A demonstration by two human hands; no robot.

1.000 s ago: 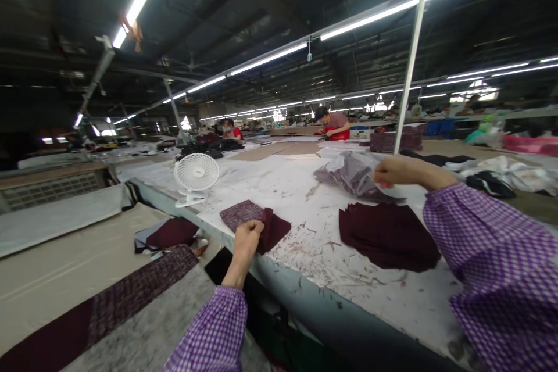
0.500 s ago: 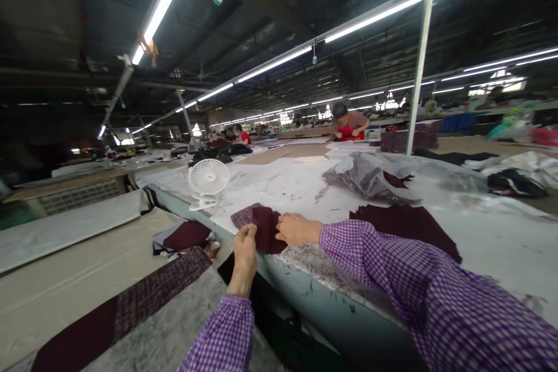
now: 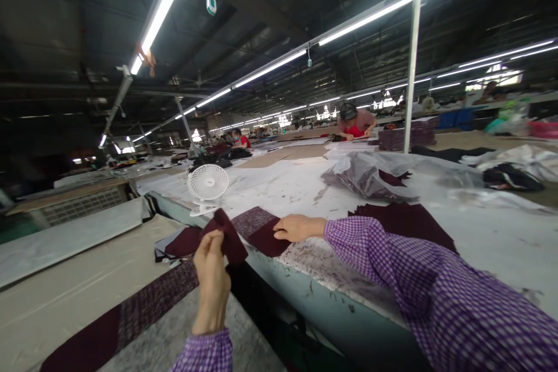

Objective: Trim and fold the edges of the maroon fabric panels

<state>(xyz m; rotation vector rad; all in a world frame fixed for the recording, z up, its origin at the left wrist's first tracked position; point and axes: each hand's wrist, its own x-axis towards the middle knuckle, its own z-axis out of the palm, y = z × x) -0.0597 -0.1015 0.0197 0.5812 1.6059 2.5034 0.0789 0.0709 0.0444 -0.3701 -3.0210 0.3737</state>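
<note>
My left hand (image 3: 212, 279) is closed, pinching a maroon fabric piece (image 3: 230, 239) that hangs folded over its fingers, just off the table's front edge. To its right lies another fabric piece (image 3: 268, 239), part speckled and part plain maroon, flat at the edge of the white-covered table (image 3: 279, 186). On the maroon part of that piece rest the fingertips of my right hand (image 3: 300, 228), slightly bent, with nothing visibly gripped. A fanned stack of maroon pieces (image 3: 405, 222) lies behind my right forearm.
A small white fan (image 3: 208, 183) stands at the table's left edge. Clear plastic (image 3: 361, 177) covers more maroon cloth. At lower left, maroon and speckled pieces (image 3: 148, 302) lie on a lower surface, near a small cloth pile (image 3: 183, 242). A co-worker (image 3: 355, 122) bends over the table farther back.
My left hand has moved left and toward me, carrying a maroon piece away from the one on the table. My right hand has stayed almost in place, its fingers now on the remaining piece.
</note>
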